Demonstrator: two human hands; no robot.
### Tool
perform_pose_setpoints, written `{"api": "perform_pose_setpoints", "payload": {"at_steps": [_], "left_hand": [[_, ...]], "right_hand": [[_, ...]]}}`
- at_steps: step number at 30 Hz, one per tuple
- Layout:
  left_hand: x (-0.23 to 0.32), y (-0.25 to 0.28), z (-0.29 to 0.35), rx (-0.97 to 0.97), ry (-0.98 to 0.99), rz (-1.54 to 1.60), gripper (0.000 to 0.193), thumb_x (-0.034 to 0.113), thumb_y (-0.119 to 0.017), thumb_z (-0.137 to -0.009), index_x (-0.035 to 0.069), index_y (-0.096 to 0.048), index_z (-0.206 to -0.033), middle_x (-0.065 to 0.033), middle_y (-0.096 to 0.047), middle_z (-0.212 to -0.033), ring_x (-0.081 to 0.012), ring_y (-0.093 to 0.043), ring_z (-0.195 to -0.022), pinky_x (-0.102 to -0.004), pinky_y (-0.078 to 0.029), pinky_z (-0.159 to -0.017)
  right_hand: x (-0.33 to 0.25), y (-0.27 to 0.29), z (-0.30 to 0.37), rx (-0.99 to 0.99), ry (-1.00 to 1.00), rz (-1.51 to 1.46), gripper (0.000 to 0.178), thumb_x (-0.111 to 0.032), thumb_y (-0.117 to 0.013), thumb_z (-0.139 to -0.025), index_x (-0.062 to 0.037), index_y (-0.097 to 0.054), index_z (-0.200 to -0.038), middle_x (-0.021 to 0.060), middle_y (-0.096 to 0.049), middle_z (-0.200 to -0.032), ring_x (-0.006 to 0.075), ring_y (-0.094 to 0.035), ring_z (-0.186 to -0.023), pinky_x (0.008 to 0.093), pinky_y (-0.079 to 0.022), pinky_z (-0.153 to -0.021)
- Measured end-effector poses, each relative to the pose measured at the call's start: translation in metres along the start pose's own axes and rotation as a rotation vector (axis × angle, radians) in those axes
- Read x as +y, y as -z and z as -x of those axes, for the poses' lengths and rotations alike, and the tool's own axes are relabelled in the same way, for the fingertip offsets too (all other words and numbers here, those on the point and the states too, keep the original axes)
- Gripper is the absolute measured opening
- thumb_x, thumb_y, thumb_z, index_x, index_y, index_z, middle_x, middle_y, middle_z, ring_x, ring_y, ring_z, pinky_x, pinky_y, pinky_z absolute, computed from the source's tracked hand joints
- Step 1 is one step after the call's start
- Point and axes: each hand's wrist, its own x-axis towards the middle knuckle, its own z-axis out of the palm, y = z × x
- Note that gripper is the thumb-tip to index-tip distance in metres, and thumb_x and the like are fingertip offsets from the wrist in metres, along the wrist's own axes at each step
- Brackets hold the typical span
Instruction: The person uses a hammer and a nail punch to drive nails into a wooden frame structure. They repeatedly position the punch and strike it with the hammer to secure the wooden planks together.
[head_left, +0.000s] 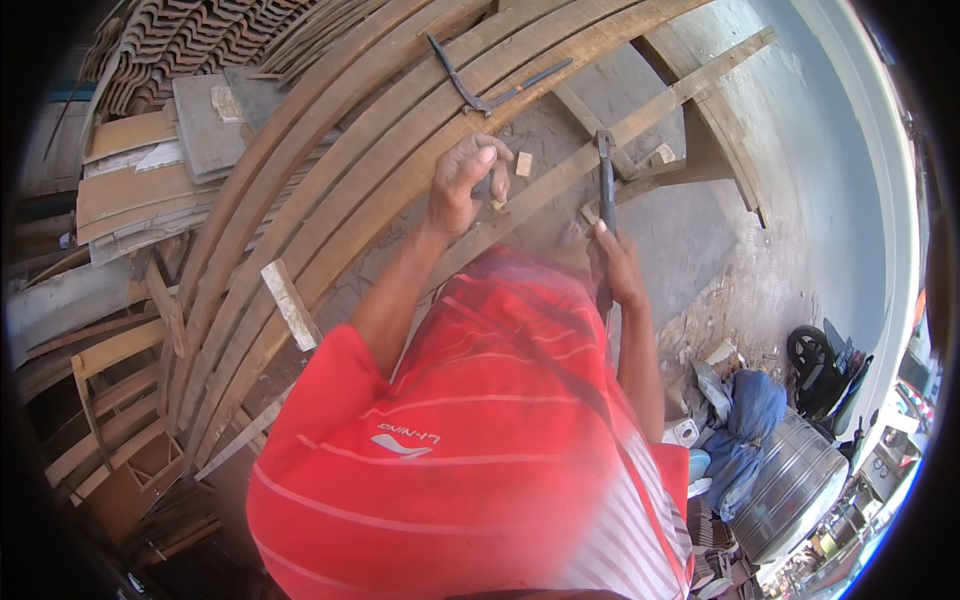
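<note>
My left hand (462,180) is curled over a wooden batten (560,170), its fingertips pinching something small next to a pale wood chip (499,189); what it pinches is too small to tell. My right hand (618,262) grips the handle of a dark hammer (605,165), whose head rests up near the same batten. Long planks (330,190) run diagonally under and left of my hands. My red striped shirt (470,440) fills the lower middle.
A dark metal pry tool (480,90) lies on the planks above my left hand. A small wood block (523,164) sits nearby. Stacked boards and roof tiles (150,60) lie left. A metal drum (790,480), blue cloth (745,420) and a parked scooter (825,365) stand at the right.
</note>
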Motion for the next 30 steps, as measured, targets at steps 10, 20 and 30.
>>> {"api": "perform_pose_setpoints", "payload": {"at_steps": [10, 20, 30], "left_hand": [[-0.038, 0.01, 0.03, -0.062, -0.11, -0.245, 0.036, 0.035, -0.053, -0.098, 0.001, -0.063, -0.094, -0.0062, -0.061, -0.071, -0.0139, -0.059, -0.068, -0.0302, -0.048, -0.064], [-0.041, -0.022, 0.044, -0.262, -0.381, -0.704, 0.023, 0.013, -0.08, -0.075, 0.005, -0.066, -0.091, -0.0123, -0.069, -0.083, -0.027, -0.069, -0.07, -0.037, -0.054, -0.065], [-0.051, -0.026, 0.042, -0.408, -0.499, -0.844, 0.031, 0.017, -0.089, -0.069, 0.007, -0.067, -0.087, -0.0093, -0.067, -0.08, -0.027, -0.065, -0.071, -0.0391, -0.051, -0.068]], "right_hand": [[0.006, -0.004, -0.002, -0.024, -0.033, 0.031, 0.035, -0.043, -0.058, -0.105, -0.008, -0.057, -0.102, -0.0037, -0.047, -0.067, 0.0081, -0.043, -0.05, 0.0269, -0.036, -0.047], [-0.01, -0.027, 0.009, 0.164, 0.069, 0.284, 0.044, -0.048, -0.061, -0.099, -0.0049, -0.06, -0.096, -0.0006, -0.052, -0.072, 0.0114, -0.05, -0.062, 0.0321, -0.042, -0.054], [-0.034, -0.034, 0.065, 0.37, 0.15, 0.482, 0.052, -0.047, -0.064, -0.099, 0.0029, -0.065, -0.113, 0.012, -0.059, -0.076, 0.0232, -0.058, -0.074, 0.0423, -0.048, -0.07]]}}
